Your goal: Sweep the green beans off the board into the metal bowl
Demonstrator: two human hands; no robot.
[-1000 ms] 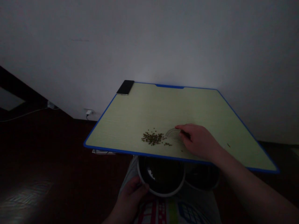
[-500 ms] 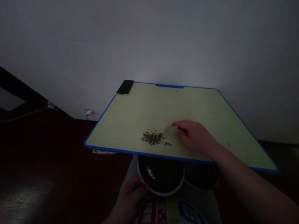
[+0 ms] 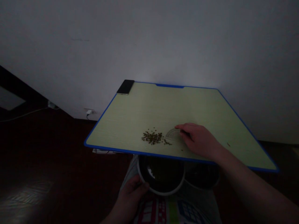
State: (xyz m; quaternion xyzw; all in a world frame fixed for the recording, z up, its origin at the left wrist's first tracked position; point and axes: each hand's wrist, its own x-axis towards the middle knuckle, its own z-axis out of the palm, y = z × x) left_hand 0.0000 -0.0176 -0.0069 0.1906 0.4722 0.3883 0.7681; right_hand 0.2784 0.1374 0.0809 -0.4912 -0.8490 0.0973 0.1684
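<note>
A small heap of dark green beans (image 3: pixel 153 137) lies on the pale table (image 3: pixel 140 109) with a blue rim, close to the front edge. My right hand (image 3: pixel 198 140) rests on the table just right of the heap, fingers closed on a clear half-round protractor (image 3: pixel 172 134) whose edge touches the beans. Below the table's front edge my left hand (image 3: pixel 133 189) grips the rim of a dark bowl with a white rim (image 3: pixel 161 179), held on my lap.
A black phone (image 3: pixel 125 86) lies at the table's far left corner. A second dark bowl (image 3: pixel 203 177) sits right of the first, under the table. A white wall stands behind; a charger and cable (image 3: pixel 88 112) run along the dark floor at left.
My right hand with the protractor slid slightly back and forth beside the beans, ending close to where it began. The left hand and bowl stayed in place.
</note>
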